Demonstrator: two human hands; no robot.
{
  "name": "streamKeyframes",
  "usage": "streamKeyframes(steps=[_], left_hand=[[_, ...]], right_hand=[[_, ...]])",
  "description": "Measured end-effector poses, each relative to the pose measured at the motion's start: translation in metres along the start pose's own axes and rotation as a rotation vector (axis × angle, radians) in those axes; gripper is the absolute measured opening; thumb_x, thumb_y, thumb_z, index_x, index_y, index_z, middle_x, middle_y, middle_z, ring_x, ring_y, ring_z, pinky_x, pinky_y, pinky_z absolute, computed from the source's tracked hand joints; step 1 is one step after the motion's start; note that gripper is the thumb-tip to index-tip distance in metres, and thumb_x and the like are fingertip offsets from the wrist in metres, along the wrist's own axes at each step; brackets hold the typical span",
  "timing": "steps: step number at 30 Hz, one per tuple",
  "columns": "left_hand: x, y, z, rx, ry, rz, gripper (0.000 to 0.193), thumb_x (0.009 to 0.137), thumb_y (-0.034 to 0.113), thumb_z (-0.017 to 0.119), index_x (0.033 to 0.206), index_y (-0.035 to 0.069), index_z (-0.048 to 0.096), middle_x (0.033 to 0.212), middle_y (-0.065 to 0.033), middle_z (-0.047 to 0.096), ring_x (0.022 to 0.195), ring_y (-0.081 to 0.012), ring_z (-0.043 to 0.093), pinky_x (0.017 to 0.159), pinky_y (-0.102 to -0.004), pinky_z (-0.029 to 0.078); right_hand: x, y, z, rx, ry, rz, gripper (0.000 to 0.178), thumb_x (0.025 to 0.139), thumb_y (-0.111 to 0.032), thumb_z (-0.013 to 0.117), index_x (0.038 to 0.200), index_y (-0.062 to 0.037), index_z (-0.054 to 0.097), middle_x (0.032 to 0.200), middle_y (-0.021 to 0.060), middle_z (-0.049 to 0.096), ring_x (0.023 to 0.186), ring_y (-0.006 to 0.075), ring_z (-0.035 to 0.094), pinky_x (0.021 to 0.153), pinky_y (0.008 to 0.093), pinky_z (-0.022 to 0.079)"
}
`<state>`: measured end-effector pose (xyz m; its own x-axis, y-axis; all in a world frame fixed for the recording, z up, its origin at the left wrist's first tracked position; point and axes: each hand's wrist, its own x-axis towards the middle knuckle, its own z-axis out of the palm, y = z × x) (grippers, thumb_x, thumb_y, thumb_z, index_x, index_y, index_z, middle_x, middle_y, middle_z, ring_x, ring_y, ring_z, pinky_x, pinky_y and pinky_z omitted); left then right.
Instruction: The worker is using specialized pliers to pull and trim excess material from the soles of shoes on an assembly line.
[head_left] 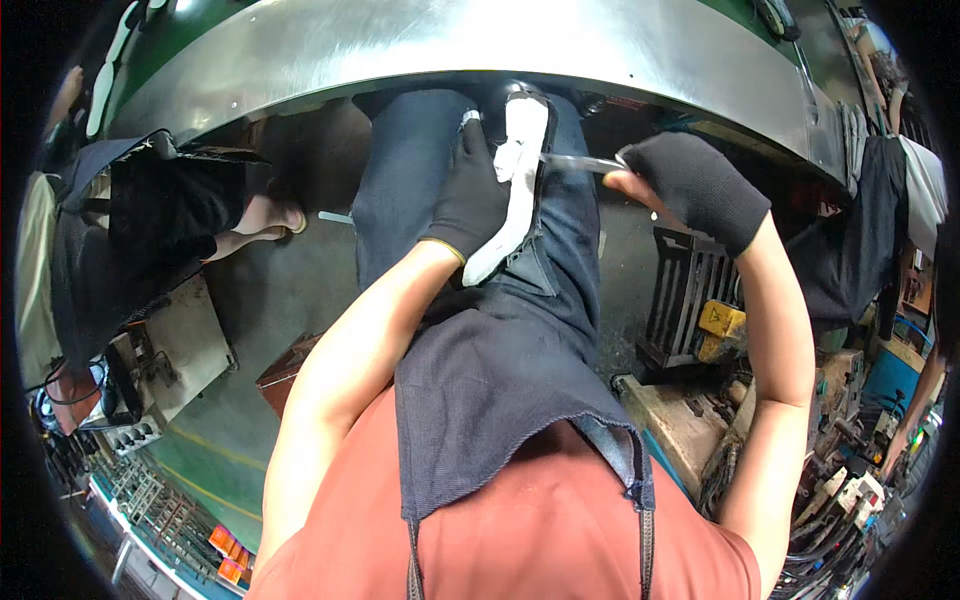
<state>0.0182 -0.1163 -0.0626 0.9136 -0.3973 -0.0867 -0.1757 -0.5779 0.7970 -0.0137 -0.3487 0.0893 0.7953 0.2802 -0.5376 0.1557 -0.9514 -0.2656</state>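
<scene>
A long, white, slightly curved piece shaped like a shoe sole (522,205), with a dark edge along its right side, stands out over my thighs. My left hand (470,190), in a black glove, grips it from the left; some of the fingers are hidden. Beside the left fingers, a crumpled white bit (508,160) sits on the piece. My right hand (690,185), also gloved with bare fingertips showing, holds a thin tool with a narrow pale blade (580,162). The tool's tip points left and meets the right edge of the white piece.
A metal bench edge (420,45) curves across in front of my knees, with a green surface (190,30) behind it. White strip-like pieces (108,75) lie at far left. People sit at both sides. A dark slatted crate (668,300) and yellow box (722,320) stand at right.
</scene>
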Motion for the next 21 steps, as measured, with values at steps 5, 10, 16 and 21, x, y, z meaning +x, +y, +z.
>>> streamKeyframes(steps=[5,10,16,21], left_hand=[[-0.025,-0.046,0.004,0.033,-0.061,0.141,0.081,0.093,0.025,0.059,0.152,-0.006,0.012,0.152,-0.0356,0.025,0.144,-0.047,0.026,0.117,-0.046,0.027],[-0.093,-0.028,0.001,-0.221,-0.014,-0.039,0.096,0.085,0.028,0.073,0.152,-0.008,0.015,0.154,-0.0332,0.025,0.146,-0.0426,0.026,0.118,-0.0427,0.025],[-0.101,-0.015,0.009,-0.152,0.066,-0.146,0.09,0.084,0.026,0.074,0.149,-0.011,0.023,0.15,-0.0326,0.034,0.142,-0.04,0.036,0.115,-0.0404,0.032],[-0.101,0.0,-0.001,-0.111,-0.001,-0.212,0.091,0.082,0.023,0.075,0.148,-0.013,0.023,0.147,-0.0348,0.037,0.138,-0.0416,0.04,0.113,-0.0411,0.034]], right_hand=[[0.011,-0.049,0.05,0.658,0.464,-0.346,0.039,0.1,-0.039,0.055,0.095,-0.0018,0.068,0.079,0.0212,0.066,0.073,0.034,0.065,0.069,0.0395,0.051],[0.01,-0.037,0.139,0.746,0.236,-0.063,0.04,0.101,-0.037,0.054,0.096,0.0007,0.065,0.084,0.0235,0.065,0.073,0.0334,0.064,0.069,0.0401,0.048],[-0.016,-0.02,0.148,0.868,0.068,-0.038,0.041,0.102,-0.037,0.054,0.093,0.0016,0.063,0.078,0.0167,0.063,0.07,0.0241,0.058,0.068,0.0357,0.046],[-0.009,-0.024,0.128,0.974,-0.131,-0.035,0.041,0.104,-0.039,0.05,0.096,-0.0024,0.067,0.076,-0.0035,0.058,0.069,0.0096,0.051,0.065,0.029,0.046]])
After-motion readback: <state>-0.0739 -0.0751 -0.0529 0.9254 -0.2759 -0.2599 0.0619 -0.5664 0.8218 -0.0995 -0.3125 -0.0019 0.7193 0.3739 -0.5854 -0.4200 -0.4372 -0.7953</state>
